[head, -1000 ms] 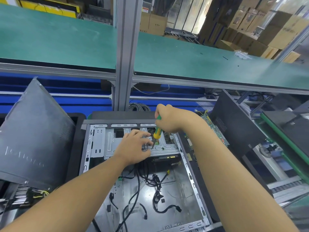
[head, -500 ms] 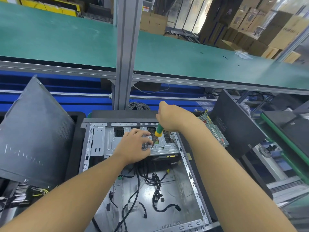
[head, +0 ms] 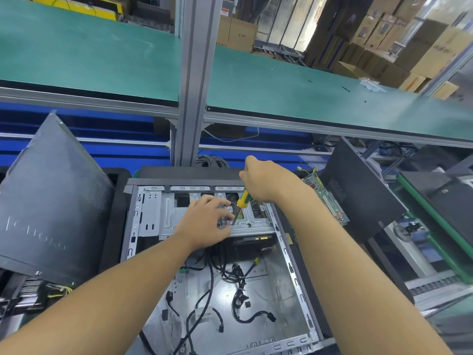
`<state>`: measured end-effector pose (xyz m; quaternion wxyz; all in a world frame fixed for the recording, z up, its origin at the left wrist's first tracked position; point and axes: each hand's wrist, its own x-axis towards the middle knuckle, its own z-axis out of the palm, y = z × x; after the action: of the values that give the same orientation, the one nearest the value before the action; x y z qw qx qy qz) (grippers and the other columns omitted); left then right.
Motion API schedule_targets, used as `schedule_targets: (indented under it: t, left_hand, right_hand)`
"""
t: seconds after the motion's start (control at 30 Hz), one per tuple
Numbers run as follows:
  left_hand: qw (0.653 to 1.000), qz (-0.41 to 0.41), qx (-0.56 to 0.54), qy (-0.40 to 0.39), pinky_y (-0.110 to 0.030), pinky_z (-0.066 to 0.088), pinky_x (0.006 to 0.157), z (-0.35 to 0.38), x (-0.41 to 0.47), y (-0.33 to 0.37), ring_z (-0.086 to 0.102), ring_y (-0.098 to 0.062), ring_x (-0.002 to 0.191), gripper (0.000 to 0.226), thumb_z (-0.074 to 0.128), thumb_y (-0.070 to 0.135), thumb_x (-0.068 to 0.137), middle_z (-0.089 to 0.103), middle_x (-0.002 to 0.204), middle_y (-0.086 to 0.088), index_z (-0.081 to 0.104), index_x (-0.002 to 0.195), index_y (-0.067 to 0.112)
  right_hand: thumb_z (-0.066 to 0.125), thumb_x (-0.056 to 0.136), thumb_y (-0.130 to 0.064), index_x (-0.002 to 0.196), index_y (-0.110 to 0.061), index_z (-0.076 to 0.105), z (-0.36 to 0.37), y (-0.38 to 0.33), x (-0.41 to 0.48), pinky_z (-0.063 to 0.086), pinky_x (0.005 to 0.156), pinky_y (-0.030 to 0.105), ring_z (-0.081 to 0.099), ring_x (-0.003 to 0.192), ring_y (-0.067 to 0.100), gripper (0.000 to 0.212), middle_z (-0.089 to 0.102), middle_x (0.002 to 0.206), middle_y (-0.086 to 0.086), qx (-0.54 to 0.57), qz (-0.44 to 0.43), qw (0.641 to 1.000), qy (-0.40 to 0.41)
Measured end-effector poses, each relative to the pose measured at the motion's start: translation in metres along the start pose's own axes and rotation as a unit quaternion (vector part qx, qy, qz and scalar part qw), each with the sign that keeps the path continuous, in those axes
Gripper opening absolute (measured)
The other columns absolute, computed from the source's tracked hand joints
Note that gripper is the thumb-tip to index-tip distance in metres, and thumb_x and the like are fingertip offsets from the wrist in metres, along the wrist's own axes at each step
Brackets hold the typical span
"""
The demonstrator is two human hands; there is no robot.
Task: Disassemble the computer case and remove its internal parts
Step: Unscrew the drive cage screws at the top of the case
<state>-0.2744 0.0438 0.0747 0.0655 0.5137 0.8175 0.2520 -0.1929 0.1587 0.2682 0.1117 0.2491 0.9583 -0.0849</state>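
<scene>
Computer case (head: 280,286), right hand (head: 266,180) covering screwdriver (head: 242,199) top

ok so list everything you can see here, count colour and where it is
computer case: one, grey metal, open, centre
bracket: one, silver, far end of the case
cables: several, black, loose on the case floor
screwdriver: one, yellow and green handle, tip down on the bracket
side panel: one, dark grey, leaning at left
circuit board: one, green, right of the case
cable coil: one, grey, behind the case
shelf: one, green, above
cardboard boxes: many, brown, top right
hands: two; right hand grips the screwdriver, left hand on the bracket, fingers by the tip
</scene>
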Motion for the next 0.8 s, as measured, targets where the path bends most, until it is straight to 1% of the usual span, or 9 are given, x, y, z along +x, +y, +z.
schedule_targets:
  t: [0.07,0.2,0.33,0.4,0.47,0.5,0.57,0.67,0.8]
  left_hand:
    - [1.0,-0.001,-0.001,-0.001,-0.039,0.028,0.109,-0.001,-0.001,0.0,0.031,-0.009,0.131,0.03,0.055,0.05,0.085,0.047,0.141,0.024,0.068,0.111,0.042]
    - [1.0,0.0,0.003,-0.002,-0.039,0.028,0.108,-0.003,-0.001,0.002,0.031,-0.01,0.132,0.029,0.055,0.049,0.086,0.047,0.14,0.022,0.068,0.11,0.041]
    - [1.0,0.002,-0.005,0.003,-0.039,0.029,0.107,-0.001,-0.002,0.0,0.032,-0.01,0.131,0.029,0.055,0.049,0.084,0.048,0.139,0.022,0.069,0.108,0.041]
    - [1.0,-0.001,-0.005,-0.002,-0.038,0.028,0.108,0.0,-0.001,0.0,0.032,-0.01,0.13,0.031,0.055,0.05,0.083,0.047,0.14,0.023,0.069,0.11,0.041]
    - [1.0,-0.003,0.001,-0.007,-0.038,0.027,0.107,0.001,0.0,-0.001,0.031,-0.009,0.13,0.033,0.053,0.052,0.083,0.047,0.14,0.024,0.068,0.111,0.042]
    - [1.0,-0.002,0.004,-0.008,-0.038,0.028,0.107,0.001,0.001,-0.001,0.031,-0.008,0.13,0.034,0.052,0.052,0.083,0.046,0.14,0.024,0.068,0.111,0.042]
    - [1.0,-0.003,0.005,-0.008,-0.038,0.028,0.106,0.002,0.002,-0.001,0.032,-0.008,0.129,0.035,0.05,0.053,0.082,0.047,0.14,0.024,0.068,0.11,0.043]
    - [1.0,-0.003,0.008,-0.002,-0.039,0.029,0.106,0.003,0.002,-0.002,0.033,-0.008,0.128,0.038,0.047,0.055,0.079,0.049,0.138,0.024,0.069,0.108,0.043]
    - [1.0,0.0,0.002,0.008,-0.039,0.031,0.105,0.004,0.002,-0.003,0.034,-0.008,0.127,0.037,0.047,0.055,0.078,0.05,0.136,0.024,0.069,0.105,0.043]
  right_hand:
    - [0.039,0.105,-0.022,0.107,-0.015,0.041,-0.004,0.001,-0.001,0.039,0.059,0.034,0.049,0.07,0.018,0.008,0.056,0.095,0.006,0.016,-0.021,0.999,-0.027]
    - [0.053,0.095,-0.025,0.114,-0.024,0.041,-0.01,-0.002,-0.005,0.04,0.059,0.033,0.05,0.069,0.017,0.022,0.049,0.101,0.001,0.047,-0.036,0.995,-0.085]
    - [0.047,0.099,-0.045,0.118,-0.02,0.037,-0.003,-0.006,-0.003,0.039,0.061,0.036,0.052,0.077,0.024,0.033,0.046,0.113,0.008,0.02,-0.006,0.999,-0.042]
    - [0.036,0.102,-0.056,0.127,-0.015,0.036,0.001,-0.005,-0.001,0.039,0.061,0.037,0.052,0.08,0.026,0.048,0.051,0.107,0.01,0.022,0.01,1.0,-0.016]
    - [0.03,0.104,-0.056,0.132,-0.013,0.035,0.004,-0.005,0.001,0.038,0.057,0.037,0.052,0.073,0.024,0.052,0.055,0.088,0.005,0.027,0.018,0.999,0.007]
    - [0.03,0.106,-0.052,0.133,-0.012,0.034,0.005,-0.005,0.002,0.037,0.054,0.036,0.051,0.068,0.022,0.049,0.054,0.08,0.004,0.031,0.018,0.999,0.016]
    - [0.035,0.107,-0.041,0.127,-0.011,0.035,0.006,-0.004,0.004,0.035,0.052,0.034,0.048,0.061,0.019,0.036,0.055,0.076,0.006,0.043,0.007,0.999,0.031]
    - [0.042,0.106,-0.029,0.109,-0.015,0.035,0.008,-0.002,0.004,0.035,0.052,0.033,0.044,0.06,0.018,0.016,0.054,0.08,0.007,0.077,-0.025,0.996,0.037]
    - [0.046,0.103,-0.021,0.109,-0.019,0.036,0.004,0.001,-0.001,0.036,0.055,0.032,0.047,0.065,0.019,0.012,0.044,0.092,0.002,0.074,-0.044,0.996,0.008]
